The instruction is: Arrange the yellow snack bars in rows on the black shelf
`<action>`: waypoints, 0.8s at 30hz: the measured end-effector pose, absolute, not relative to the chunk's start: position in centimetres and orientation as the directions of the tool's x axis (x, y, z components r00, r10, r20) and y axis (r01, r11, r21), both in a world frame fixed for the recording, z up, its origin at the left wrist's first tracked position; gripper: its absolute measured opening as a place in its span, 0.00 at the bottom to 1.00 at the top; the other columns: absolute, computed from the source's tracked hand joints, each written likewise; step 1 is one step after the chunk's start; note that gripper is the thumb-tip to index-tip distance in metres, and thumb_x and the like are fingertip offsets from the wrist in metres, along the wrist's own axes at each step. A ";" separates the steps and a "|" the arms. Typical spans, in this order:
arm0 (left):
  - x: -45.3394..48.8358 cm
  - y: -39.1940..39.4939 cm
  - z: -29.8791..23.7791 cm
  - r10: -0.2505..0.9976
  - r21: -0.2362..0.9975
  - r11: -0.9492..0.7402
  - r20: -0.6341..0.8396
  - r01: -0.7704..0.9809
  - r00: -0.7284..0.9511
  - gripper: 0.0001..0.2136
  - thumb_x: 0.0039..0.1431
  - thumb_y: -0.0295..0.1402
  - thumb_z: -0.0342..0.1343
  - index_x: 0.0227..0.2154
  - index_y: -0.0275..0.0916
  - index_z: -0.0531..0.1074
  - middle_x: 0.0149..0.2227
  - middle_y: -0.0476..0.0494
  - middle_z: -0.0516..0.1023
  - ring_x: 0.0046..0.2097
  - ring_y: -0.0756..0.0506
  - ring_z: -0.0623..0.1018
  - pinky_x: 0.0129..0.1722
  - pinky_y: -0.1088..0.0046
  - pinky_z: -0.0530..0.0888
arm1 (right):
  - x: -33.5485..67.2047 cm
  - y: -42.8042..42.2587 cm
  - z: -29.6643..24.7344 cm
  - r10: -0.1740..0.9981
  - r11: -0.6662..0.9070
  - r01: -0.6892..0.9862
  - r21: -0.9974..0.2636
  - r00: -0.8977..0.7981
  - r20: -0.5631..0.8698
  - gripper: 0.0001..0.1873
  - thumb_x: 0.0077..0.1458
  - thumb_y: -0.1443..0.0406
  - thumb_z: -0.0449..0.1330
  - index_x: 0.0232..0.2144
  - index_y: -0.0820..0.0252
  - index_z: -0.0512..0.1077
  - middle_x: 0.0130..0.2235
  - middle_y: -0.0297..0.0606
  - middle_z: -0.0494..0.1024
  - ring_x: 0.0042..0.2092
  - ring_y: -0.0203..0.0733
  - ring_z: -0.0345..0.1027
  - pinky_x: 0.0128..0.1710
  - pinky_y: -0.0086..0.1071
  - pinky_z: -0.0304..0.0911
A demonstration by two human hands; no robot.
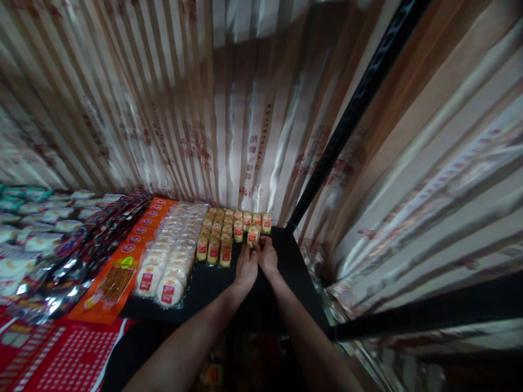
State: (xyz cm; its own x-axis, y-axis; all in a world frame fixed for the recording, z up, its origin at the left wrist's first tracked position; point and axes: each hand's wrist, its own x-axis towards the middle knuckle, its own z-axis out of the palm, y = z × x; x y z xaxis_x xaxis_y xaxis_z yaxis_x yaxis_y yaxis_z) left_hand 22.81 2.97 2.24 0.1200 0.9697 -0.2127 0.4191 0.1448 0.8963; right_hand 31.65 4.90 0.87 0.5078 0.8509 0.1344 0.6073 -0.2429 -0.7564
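Observation:
A small yellow snack packet (pixel 253 234) with a red label stands out in front of the back row, tilted toward me. My left hand (pixel 247 267) is closed at its lower end, fingertips touching the packet. Against its lower right side, my right hand (pixel 267 256) is also closed, with the fingers bent and partly hidden. Behind and to the left, matching yellow packets (pixel 213 251) sit in tight rows on the black shelf (pixel 281 275). Each one shows a red label on a clear wrapper.
Left of the yellow rows lie overlapping round white wrapped cakes (pixel 168 283), then orange snack packs (pixel 116 277) and dark shiny packs (pixel 65 272). A black upright post (pixel 351 114) rises at the right rear corner. Printed foil sheeting (pixel 245 109) hangs behind.

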 end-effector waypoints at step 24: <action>23.4 5.6 1.9 0.983 0.918 0.116 -0.161 0.380 0.091 0.24 0.60 0.34 0.39 0.58 0.28 0.52 0.64 0.35 0.45 0.64 0.47 0.45 0.62 0.71 0.44 | 32.2 8.8 0.0 0.824 -0.178 0.637 -0.750 0.513 0.240 0.06 0.51 0.62 0.50 0.32 0.57 0.62 0.30 0.36 0.73 0.31 0.39 0.68 0.30 0.30 0.59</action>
